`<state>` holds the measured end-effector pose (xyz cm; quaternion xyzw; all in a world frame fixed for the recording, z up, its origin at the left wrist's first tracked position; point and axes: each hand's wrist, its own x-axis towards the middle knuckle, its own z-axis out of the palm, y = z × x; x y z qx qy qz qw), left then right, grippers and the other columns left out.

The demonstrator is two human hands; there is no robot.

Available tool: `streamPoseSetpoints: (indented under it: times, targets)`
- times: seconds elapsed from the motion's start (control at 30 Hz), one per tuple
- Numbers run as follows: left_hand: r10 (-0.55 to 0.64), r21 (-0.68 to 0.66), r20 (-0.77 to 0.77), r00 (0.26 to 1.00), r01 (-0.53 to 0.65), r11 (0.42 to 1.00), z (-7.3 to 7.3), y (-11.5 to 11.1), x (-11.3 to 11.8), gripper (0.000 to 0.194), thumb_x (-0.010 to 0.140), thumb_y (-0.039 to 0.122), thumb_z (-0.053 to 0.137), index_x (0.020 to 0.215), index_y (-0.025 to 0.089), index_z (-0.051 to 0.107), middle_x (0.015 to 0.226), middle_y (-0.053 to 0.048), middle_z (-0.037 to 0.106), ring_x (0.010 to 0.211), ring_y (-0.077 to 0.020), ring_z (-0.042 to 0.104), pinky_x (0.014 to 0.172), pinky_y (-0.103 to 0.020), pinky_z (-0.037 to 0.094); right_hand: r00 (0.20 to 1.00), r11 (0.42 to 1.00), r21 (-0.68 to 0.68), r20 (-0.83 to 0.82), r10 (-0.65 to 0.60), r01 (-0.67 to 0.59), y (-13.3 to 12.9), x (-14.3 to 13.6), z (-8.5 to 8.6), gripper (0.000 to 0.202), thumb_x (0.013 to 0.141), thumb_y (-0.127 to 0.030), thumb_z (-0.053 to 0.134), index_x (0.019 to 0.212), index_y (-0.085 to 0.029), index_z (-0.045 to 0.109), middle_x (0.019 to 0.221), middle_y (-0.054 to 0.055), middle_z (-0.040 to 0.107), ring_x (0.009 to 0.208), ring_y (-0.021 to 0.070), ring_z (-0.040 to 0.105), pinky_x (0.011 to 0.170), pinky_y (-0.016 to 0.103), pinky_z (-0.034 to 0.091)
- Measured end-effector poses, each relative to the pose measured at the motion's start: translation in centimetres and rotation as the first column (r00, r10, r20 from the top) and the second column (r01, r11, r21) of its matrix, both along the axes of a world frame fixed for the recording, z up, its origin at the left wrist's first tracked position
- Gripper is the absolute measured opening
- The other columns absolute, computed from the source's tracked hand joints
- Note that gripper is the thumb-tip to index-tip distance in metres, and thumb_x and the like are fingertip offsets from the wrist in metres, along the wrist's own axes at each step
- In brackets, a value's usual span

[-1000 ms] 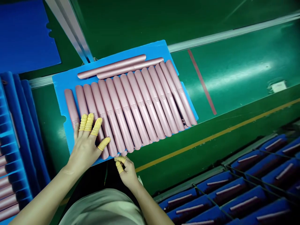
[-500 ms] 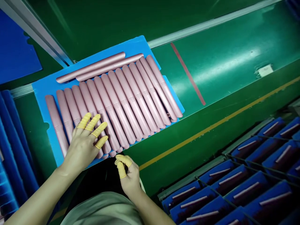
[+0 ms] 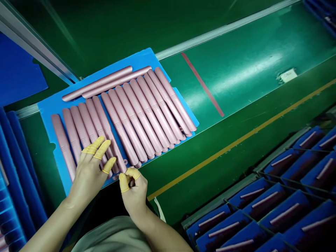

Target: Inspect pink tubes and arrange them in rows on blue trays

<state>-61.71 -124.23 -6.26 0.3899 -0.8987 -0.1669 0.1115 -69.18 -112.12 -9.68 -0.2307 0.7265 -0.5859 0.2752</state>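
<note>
A row of long, rounded pink metallic shells (image 3: 136,120) lies side by side on a blue plastic sheet (image 3: 48,108). My left hand (image 3: 90,168), wearing yellow finger cots, rests over the near part of the left shells with its fingers apart. My right hand (image 3: 135,189), also in yellow finger cots, is closed in a pinch at the near end of one pink shell (image 3: 111,140). A strip of blue shows between that shell and its right neighbours. My fingers partly hide the near ends of the left shells.
Two more shells (image 3: 97,82) lie crosswise along the sheet's far side. The green bench (image 3: 244,77) carries a red tape line (image 3: 203,85) and a white patch (image 3: 288,75). Blue trays (image 3: 265,203) with pink pieces stand lower right; blue dividers (image 3: 23,168) stand left.
My right hand has moved left to the near end of a shell, and a gap has opened in the row there. My left hand stays over the left shells. The view has shifted slightly.
</note>
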Motion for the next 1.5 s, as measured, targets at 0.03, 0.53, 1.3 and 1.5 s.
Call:
streamPoseSetpoints:
  times: [0.03, 0.53, 1.3, 1.5]
  targets:
    - [0.052, 0.058, -0.014, 0.999, -0.051, 0.997, 0.4, 0.3, -0.1, 0.053, 0.084, 0.034, 0.056, 0.133, 0.019, 0.043, 0.132, -0.014, 0.051, 0.124, -0.0279, 0.045, 0.101, -0.046, 0.04, 0.997, 0.999, -0.029, -0.076, 0.019, -0.021, 0.1, 0.0, 0.2, 0.007, 0.08, -0.019, 0.057, 0.074, -0.02, 0.053, 0.062, -0.003, 0.052, 0.055, 0.0097, 0.047, 0.054, 0.023, 0.041]
    - [-0.023, 0.367, -0.306, 0.952, 0.14, 0.92, 4.2, 1.9, 0.6, 0.032, 0.08, 0.017, 0.062, 0.108, 0.031, 0.061, 0.1, -0.002, 0.061, 0.093, -0.0163, 0.06, 0.08, -0.028, 0.051, 0.852, 0.98, -0.091, -0.513, 0.104, -0.175, -0.7, -1.1, 2.2, 0.012, 0.078, -0.009, 0.057, 0.081, -0.021, 0.055, 0.069, 0.002, 0.06, 0.064, 0.0151, 0.054, 0.058, 0.03, 0.044]
    - [0.843, 0.928, -0.329, 0.426, 0.31, 0.205, 13.3, 2.6, 2.7, 0.044, 0.076, 0.026, 0.067, 0.118, 0.029, 0.053, 0.095, -0.001, 0.066, 0.079, -0.013, 0.062, 0.066, -0.021, 0.048, 0.869, 0.809, -0.46, -0.48, 0.121, -0.367, -1.3, 0.7, 11.4, 0.015, 0.085, -0.025, 0.055, 0.099, -0.021, 0.051, 0.079, 0.005, 0.058, 0.074, 0.0188, 0.06, 0.064, 0.036, 0.055]
    - [0.852, 0.876, -0.435, 0.291, 0.356, 0.326, 17.0, 3.9, 6.3, 0.048, 0.069, 0.028, 0.074, 0.114, 0.029, 0.057, 0.09, -0.001, 0.064, 0.072, -0.0127, 0.06, 0.063, -0.021, 0.049, 0.805, 0.716, -0.503, -0.578, 0.138, -0.484, -1.6, 2.2, 15.3, 0.026, 0.085, -0.027, 0.056, 0.11, -0.023, 0.051, 0.082, 0.006, 0.059, 0.071, 0.0198, 0.06, 0.06, 0.037, 0.054]
